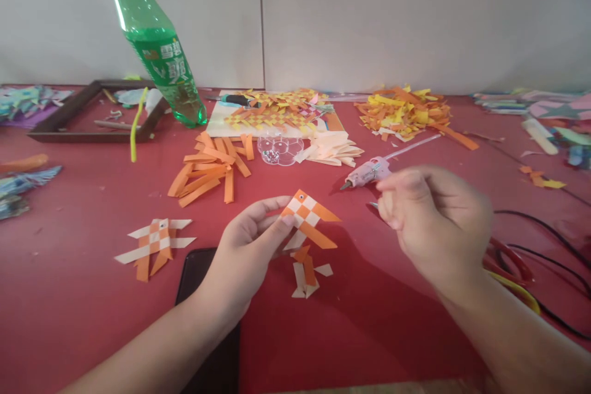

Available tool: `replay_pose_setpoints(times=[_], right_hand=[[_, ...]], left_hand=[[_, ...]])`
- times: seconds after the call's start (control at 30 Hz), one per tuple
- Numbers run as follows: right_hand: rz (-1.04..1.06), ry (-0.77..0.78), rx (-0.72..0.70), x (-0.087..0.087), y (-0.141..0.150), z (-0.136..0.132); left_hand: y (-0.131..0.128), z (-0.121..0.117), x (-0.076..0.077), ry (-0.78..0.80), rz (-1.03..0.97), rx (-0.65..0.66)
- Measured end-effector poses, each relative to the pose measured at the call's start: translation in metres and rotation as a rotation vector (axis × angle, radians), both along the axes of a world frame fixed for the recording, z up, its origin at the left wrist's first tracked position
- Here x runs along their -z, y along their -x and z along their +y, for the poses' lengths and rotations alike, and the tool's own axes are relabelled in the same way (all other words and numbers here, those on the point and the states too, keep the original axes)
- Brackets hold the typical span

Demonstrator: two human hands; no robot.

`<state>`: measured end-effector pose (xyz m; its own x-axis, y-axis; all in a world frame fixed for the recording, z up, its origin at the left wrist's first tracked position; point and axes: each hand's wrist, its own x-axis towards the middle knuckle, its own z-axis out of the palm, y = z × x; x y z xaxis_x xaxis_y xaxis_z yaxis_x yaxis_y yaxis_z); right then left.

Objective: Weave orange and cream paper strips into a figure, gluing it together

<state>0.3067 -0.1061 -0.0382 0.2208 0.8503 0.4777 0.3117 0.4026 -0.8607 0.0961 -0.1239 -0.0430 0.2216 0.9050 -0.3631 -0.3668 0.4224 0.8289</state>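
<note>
My left hand (pixel 252 246) pinches a small woven paper fish (pixel 305 217) of orange and cream strips between thumb and fingers. The fish has one googly eye near its top corner and loose strip ends pointing right. To the right, my right hand (pixel 431 215) is raised with its fingers curled together; what they hold, if anything, is hidden. A pointed metal tip (pixel 373 205) shows just left of that hand. Close behind its fingertips lies a pink glue gun (pixel 367 172) with a clear glue stick. Paper offcuts (pixel 305 274) lie below the held fish.
Another woven fish (pixel 157 243) lies at left, beside a dark phone (pixel 196 261). Orange strips (pixel 207 166), a clear bead tray (pixel 281 151) and cream strips (pixel 335 149) lie ahead. A green bottle (pixel 161 61) stands behind. Red-and-yellow handles (pixel 519 265) and black cable (pixel 545 218) lie right.
</note>
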Motion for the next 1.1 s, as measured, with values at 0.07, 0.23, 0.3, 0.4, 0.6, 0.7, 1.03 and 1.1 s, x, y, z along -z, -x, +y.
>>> replay_pose_setpoints(times=[0.07, 0.23, 0.3, 0.4, 0.6, 0.7, 1.03, 1.1], right_hand=[[-0.065, -0.021, -0.052, 0.005, -0.007, 0.003], [-0.264, -0.039, -0.19, 0.004, -0.013, 0.012], [-0.337, -0.052, -0.209, -0.003, -0.013, 0.013], [-0.505, -0.035, -0.226, -0.01, -0.013, 0.004], [-0.773, 0.239, -0.397, 0.004, 0.003, -0.036], [-0.826, 0.251, -0.463, 0.009, 0.019, -0.047], [-0.701, 0.37, -0.625, 0.004, 0.052, -0.046], [-0.683, 0.375, -0.609, 0.006, 0.05, -0.047]], left_hand=[[-0.001, 0.003, 0.0, -0.001, 0.009, -0.018], [0.0, 0.013, -0.005, -0.028, 0.028, -0.124], [0.004, 0.016, -0.011, -0.043, 0.019, -0.19], [0.018, 0.019, -0.023, -0.061, 0.066, -0.21], [0.072, 0.006, -0.037, -0.127, 0.367, -0.315], [0.101, -0.008, -0.03, -0.158, 0.606, -0.364], [0.102, -0.05, -0.008, 0.003, 0.287, -0.656], [0.089, -0.055, -0.008, 0.038, 0.245, -0.626]])
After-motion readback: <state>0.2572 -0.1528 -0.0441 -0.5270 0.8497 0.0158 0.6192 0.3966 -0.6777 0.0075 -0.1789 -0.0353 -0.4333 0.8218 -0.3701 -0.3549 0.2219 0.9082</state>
